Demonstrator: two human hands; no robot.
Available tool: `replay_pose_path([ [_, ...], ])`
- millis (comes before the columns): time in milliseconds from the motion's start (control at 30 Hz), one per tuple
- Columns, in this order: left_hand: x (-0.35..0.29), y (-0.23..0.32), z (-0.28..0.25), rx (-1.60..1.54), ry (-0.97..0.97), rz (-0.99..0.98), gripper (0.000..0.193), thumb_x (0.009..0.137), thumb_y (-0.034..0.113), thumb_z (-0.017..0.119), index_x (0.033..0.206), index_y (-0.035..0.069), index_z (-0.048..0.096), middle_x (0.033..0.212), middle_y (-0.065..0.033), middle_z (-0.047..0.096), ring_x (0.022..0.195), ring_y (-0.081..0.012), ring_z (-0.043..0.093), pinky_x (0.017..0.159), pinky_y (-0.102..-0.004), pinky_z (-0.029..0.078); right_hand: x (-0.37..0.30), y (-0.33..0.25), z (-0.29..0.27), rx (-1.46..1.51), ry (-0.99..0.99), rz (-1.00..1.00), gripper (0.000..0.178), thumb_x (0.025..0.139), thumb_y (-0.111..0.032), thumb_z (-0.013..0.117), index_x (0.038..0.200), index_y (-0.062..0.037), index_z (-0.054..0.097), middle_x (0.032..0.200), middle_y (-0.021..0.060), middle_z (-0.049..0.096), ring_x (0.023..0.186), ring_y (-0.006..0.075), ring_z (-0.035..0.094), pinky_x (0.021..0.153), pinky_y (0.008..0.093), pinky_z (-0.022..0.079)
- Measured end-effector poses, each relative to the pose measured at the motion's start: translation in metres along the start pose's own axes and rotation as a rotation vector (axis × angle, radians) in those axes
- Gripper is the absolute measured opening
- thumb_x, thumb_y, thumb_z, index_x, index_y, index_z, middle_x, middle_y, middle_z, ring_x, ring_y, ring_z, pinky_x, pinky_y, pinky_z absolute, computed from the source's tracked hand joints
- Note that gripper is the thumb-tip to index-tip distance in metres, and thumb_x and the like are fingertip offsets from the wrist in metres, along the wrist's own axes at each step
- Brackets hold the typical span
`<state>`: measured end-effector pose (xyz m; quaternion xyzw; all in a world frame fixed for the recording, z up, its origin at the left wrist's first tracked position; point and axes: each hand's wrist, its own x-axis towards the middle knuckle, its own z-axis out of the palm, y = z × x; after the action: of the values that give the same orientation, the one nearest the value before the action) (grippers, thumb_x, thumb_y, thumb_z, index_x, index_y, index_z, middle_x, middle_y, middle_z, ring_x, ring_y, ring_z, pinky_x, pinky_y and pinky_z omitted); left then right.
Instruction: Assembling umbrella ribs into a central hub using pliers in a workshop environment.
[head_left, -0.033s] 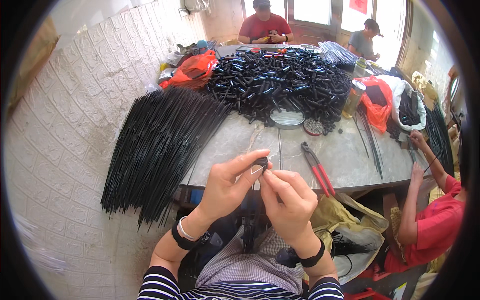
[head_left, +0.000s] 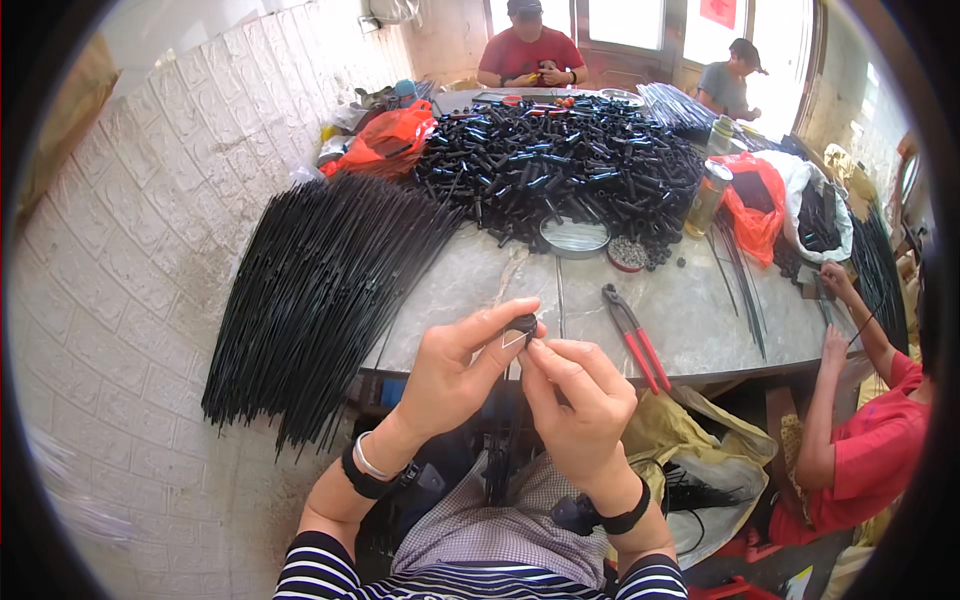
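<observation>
In front of my body, near the table's front edge, both hands are raised and close together. My left hand (head_left: 455, 365) pinches a small black part (head_left: 522, 324) between thumb and fingers. A thin, pale, bent wire (head_left: 513, 341) shows against it, forming a narrow V. The fingertips of my right hand (head_left: 580, 405) are pressed together at the right side of the black part; what lies between them is too small and hidden to make out. To the right of my hands, red-handled pliers (head_left: 635, 335) lie on the grey table (head_left: 455, 310).
Long black rods (head_left: 310, 310) overhang the table's left edge. Black tubular pieces (head_left: 560, 160) are heaped beyond a round dish (head_left: 574, 240) and a small tub of grey bits (head_left: 627, 255). At right stand a jar (head_left: 708, 200) and bags (head_left: 755, 215). A co-worker's arms (head_left: 835, 350) work nearby.
</observation>
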<state>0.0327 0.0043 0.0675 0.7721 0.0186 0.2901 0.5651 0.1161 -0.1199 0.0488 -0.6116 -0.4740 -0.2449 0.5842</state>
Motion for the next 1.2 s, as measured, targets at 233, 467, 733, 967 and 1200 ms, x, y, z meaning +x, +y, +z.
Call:
replay_pose_path([
  [233, 0.001, 0.005, -0.006, 0.104, -0.09, 0.06, 0.039, 0.092, -0.003, 0.047, 0.131, -0.002, 0.054, 0.105, -0.0107, 0.069, 0.087, -0.0077, 0.061, 0.075, -0.021, 0.049, 0.0, 0.003, 0.001, -0.06, 0.024, -0.154, 0.023, 0.069, 0.006, 0.074, 0.091, 0.0011, 0.068, 0.082, 0.0096, 0.065, 0.069, 0.0234, 0.065, 0.059, 0.0308, 0.053],
  [467, -0.001, 0.016, -0.006, 0.083, -0.11, 0.016, 0.035, 0.094, 0.001, 0.049, 0.129, -0.002, 0.054, 0.108, -0.0176, 0.067, 0.098, -0.0193, 0.066, 0.084, -0.0289, 0.05, -0.002, -0.002, -0.001, -0.061, 0.031, -0.058, 0.023, 0.069, 0.006, 0.075, 0.089, 0.0006, 0.066, 0.082, 0.0102, 0.065, 0.068, 0.0236, 0.064, 0.058, 0.0308, 0.052],
  [733, 0.003, 0.009, -0.021, -0.126, -0.158, -0.085, 0.041, 0.083, -0.002, 0.068, 0.123, -0.002, 0.059, 0.104, -0.0094, 0.067, 0.093, -0.0104, 0.064, 0.08, -0.0235, 0.053, -0.008, -0.005, -0.01, 0.153, -0.008, 0.125, 0.024, 0.07, 0.007, 0.074, 0.092, 0.0003, 0.067, 0.084, 0.0111, 0.067, 0.065, 0.0168, 0.065, 0.056, 0.0266, 0.052],
  [967, 0.015, 0.0, -0.019, -0.14, -0.293, 0.03, 0.042, 0.075, 0.003, 0.079, 0.115, 0.001, 0.066, 0.101, -0.0048, 0.064, 0.076, -0.0048, 0.059, 0.067, -0.0177, 0.05, -0.015, -0.003, -0.017, 0.335, -0.132, 0.228, 0.032, 0.076, 0.008, 0.07, 0.108, 0.0052, 0.066, 0.101, 0.0146, 0.064, 0.077, 0.0147, 0.066, 0.062, 0.0227, 0.056],
  [1200, 0.016, -0.001, -0.02, -0.295, -0.327, -0.12, 0.033, 0.082, 0.005, 0.073, 0.113, -0.001, 0.066, 0.1, -0.0049, 0.063, 0.065, -0.005, 0.056, 0.058, -0.0182, 0.047, -0.015, 0.001, -0.02, 0.58, -0.145, 0.508, 0.025, 0.078, 0.01, 0.067, 0.103, 0.0047, 0.066, 0.104, 0.012, 0.063, 0.088, 0.0121, 0.064, 0.068, 0.0217, 0.058],
])
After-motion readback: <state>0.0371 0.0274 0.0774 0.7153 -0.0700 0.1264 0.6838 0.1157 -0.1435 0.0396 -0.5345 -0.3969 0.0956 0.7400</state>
